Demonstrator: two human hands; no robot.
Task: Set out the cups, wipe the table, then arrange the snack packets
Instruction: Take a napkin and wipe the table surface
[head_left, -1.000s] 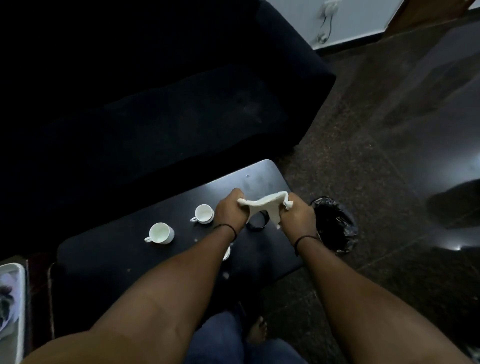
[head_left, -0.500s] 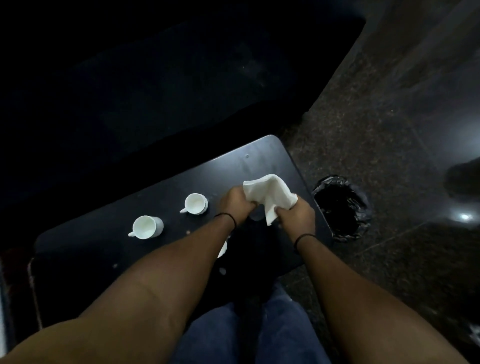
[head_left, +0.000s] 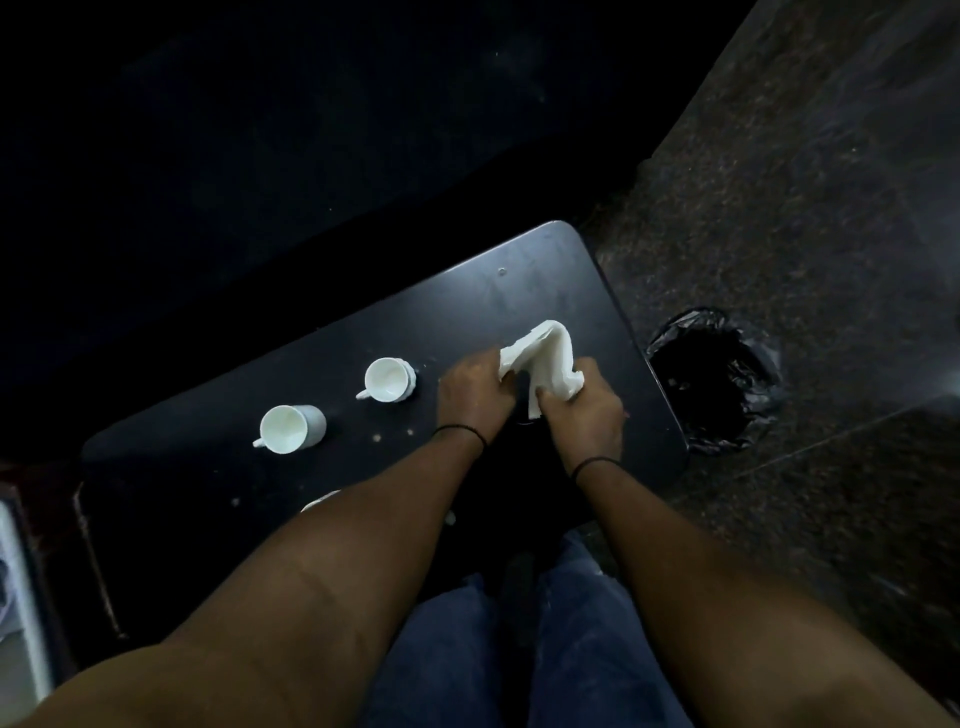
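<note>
A small black table (head_left: 540, 280) stands in front of my knees. Two white cups stand on it: one (head_left: 291, 429) at the left, another (head_left: 388, 380) nearer the middle. A third white piece (head_left: 318, 502) peeks out from under my left forearm. Both hands hold a white tissue (head_left: 551, 364) above the table's right half. My left hand (head_left: 475, 392) pinches its left edge, my right hand (head_left: 587, 408) grips its lower right part. The tissue arches up between them. Pale crumbs dot the tabletop near the cups. No snack packets are in sight.
A dark sofa (head_left: 311, 156) fills the space behind the table. A bin with a black liner (head_left: 719, 376) sits on the speckled floor just right of the table. A pale tray-like object (head_left: 15, 597) shows at the far left edge.
The camera has tilted further down and closer. The tissue, stretched flat between my hands earlier, is now bunched and folded upward, and both hands sit lower over the table.
</note>
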